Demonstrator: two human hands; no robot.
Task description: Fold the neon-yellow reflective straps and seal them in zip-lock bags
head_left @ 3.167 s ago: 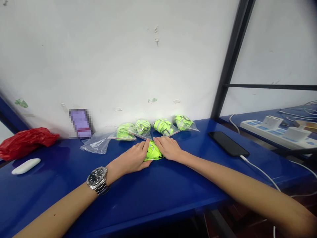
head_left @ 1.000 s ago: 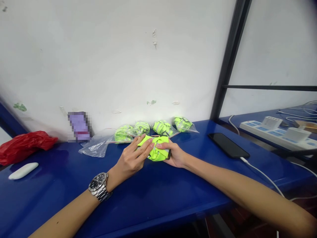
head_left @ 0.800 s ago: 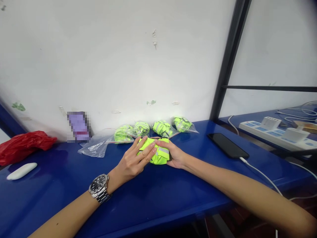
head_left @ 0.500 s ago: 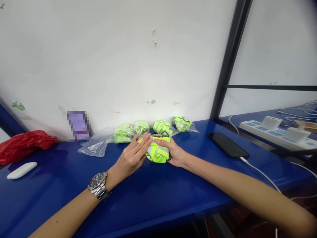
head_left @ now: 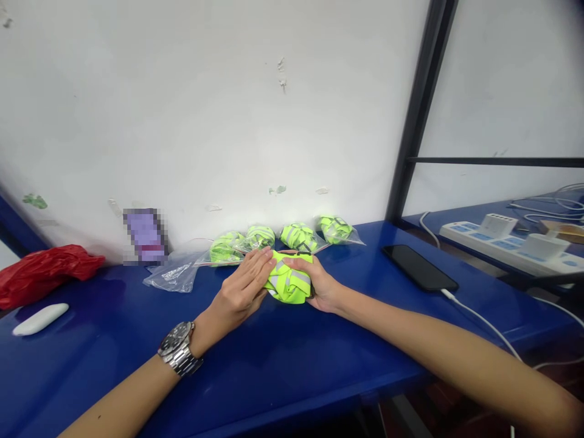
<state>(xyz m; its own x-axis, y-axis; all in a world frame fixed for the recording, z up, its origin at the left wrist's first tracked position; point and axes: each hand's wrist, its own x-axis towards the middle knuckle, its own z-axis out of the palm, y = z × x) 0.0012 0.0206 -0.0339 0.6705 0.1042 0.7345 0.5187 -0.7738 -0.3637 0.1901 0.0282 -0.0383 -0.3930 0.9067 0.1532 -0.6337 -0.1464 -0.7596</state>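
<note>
Between my hands, over the blue table (head_left: pixel 255 371), is a neon-yellow reflective vest (head_left: pixel 289 278) folded into a compact bundle, with grey reflective strips and black trim at its edge. My right hand (head_left: pixel 323 285) grips its right side, thumb across the front; its other fingers are hidden behind. My left hand (head_left: pixel 244 287), with a metal watch on the wrist, presses the bundle's left side with its fingers together. Just behind, several similar yellow bundles in clear bags line the wall, such as the rightmost bagged vest (head_left: pixel 335 230).
A flat clear plastic bag (head_left: pixel 176 272) lies left of the bagged bundles, near a propped, pixelated phone (head_left: pixel 146 236). Far left are a red plastic bag (head_left: pixel 50 274) and a white oval case (head_left: pixel 41 319). Rightward lie a black phone (head_left: pixel 420 267) on a cable and a power strip (head_left: pixel 474 237).
My left fingers have shifted slightly from the bundle's top toward its left side. My right hand keeps its grip, and the bundle stays in nearly the same place.
</note>
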